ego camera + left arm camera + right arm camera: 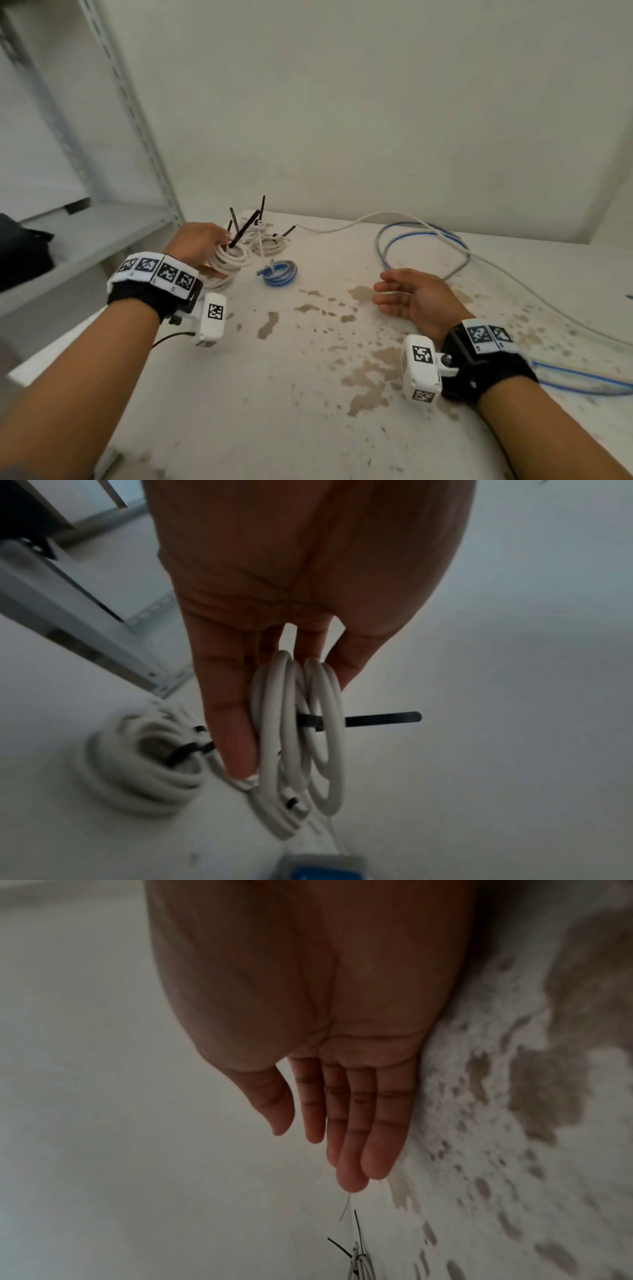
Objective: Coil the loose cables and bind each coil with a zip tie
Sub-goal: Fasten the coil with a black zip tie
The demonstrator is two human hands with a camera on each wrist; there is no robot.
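No legible text; only coded square markers on wristbands [156, 270].

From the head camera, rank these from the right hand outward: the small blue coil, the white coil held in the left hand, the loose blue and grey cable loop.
From the right hand:
1. Loose blue and grey cable loop, just behind it toward the wall.
2. Small blue coil, to its left, mid-table.
3. White coil with a black zip tie, farthest left, held by the left hand.

Right hand [346, 1085] held flat, palm to the camera, fingers [356, 1123] straight and close together, thumb slightly apart, nothing in the grasp. Hovering beside the stained white table [514, 1123], brown blotches on the little-finger side. Beyond the fingertips, a white cable bundle [361, 1268] with black zip ties [358, 1229] sticking out, small and blurred.
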